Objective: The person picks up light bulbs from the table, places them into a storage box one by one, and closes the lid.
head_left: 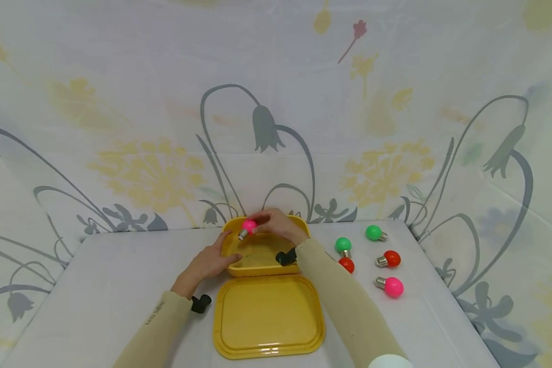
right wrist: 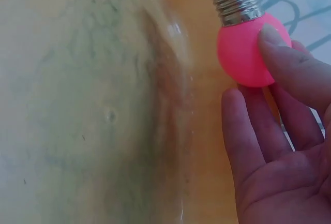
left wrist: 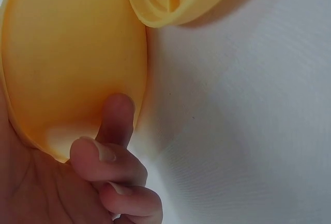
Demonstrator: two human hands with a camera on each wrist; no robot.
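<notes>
Bulb (right wrist: 243, 53), bright pink — pinched between thumb and fingers of right hand (head_left: 278, 225), metal base clear of fingertips. Underneath right hand, yellow container (head_left: 257, 250), with pink bulb over its far left corner, just beyond left fingertips. In left hand (head_left: 211, 259), left side of same container gripped: thumb at rim, other fingers curled by outer wall. Nearer than both hands, flat yellow tray (head_left: 269, 317), right beside container. To right of right hand, on white cloth (head_left: 119, 286), green bulb (head_left: 374, 233), second green bulb (head_left: 343, 244), red bulb (head_left: 392, 258), second pink bulb (head_left: 394, 287) and — partly hidden by right sleeve (head_left: 345, 301) — another red bulb (head_left: 347, 265).
</notes>
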